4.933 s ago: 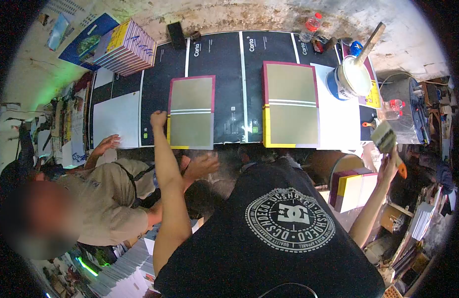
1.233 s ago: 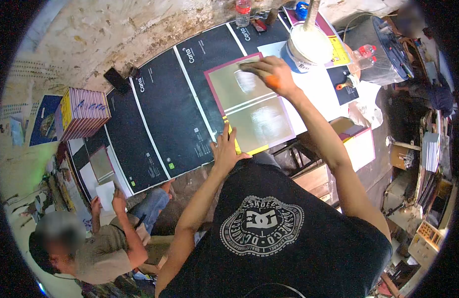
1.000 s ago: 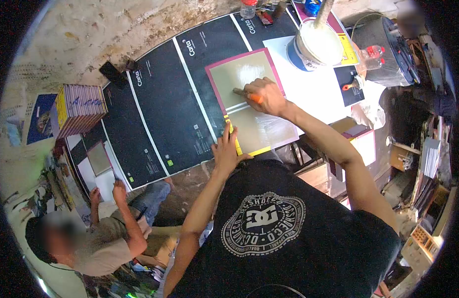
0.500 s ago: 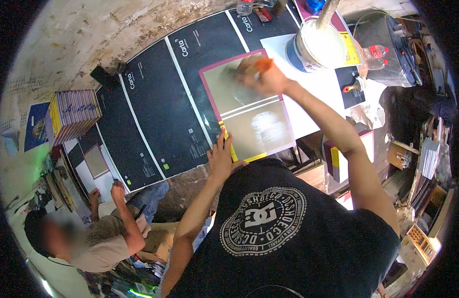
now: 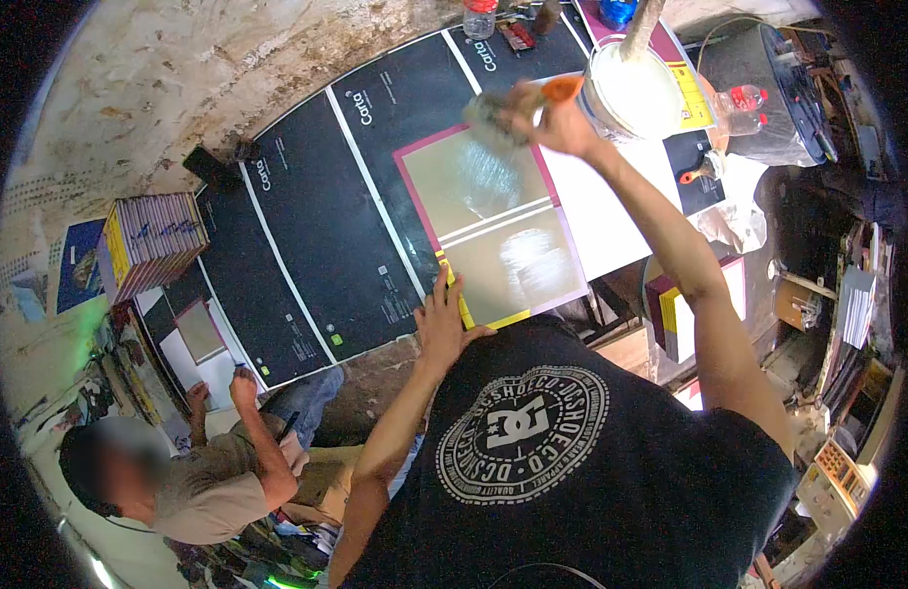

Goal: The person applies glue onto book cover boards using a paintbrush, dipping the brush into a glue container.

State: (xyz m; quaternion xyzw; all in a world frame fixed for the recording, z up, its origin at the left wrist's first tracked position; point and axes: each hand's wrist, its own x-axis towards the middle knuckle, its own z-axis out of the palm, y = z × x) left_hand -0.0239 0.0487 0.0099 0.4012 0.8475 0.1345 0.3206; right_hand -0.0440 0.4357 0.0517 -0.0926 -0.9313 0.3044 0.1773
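Note:
A book cover (image 5: 493,211) lies flat, its grey-brown boards edged in maroon and yellow. White wet streaks show on the nearer board, and a shiny wet patch on the farther one. My left hand (image 5: 440,322) rests with fingers spread on its yellow left edge. Above the far edge, my right hand (image 5: 562,123) grips a wide paintbrush (image 5: 498,118) with an orange handle; its bristles are blurred by motion. Just right of that hand stands a white bucket (image 5: 635,93) of white paste with a stick in it.
Black "Carta" sheets (image 5: 316,196) cover the table. White paper (image 5: 616,206) lies under the bucket. A second brush (image 5: 701,169) rests at right. Stacked books (image 5: 154,245) stand at left, near a co-worker (image 5: 208,481) bent over another cover. A plastic bottle (image 5: 480,18) is at the back.
My right hand has swung up and away from the far board with the brush, past its far edge. A shiny patch now shows there. My left hand stays on the cover's edge.

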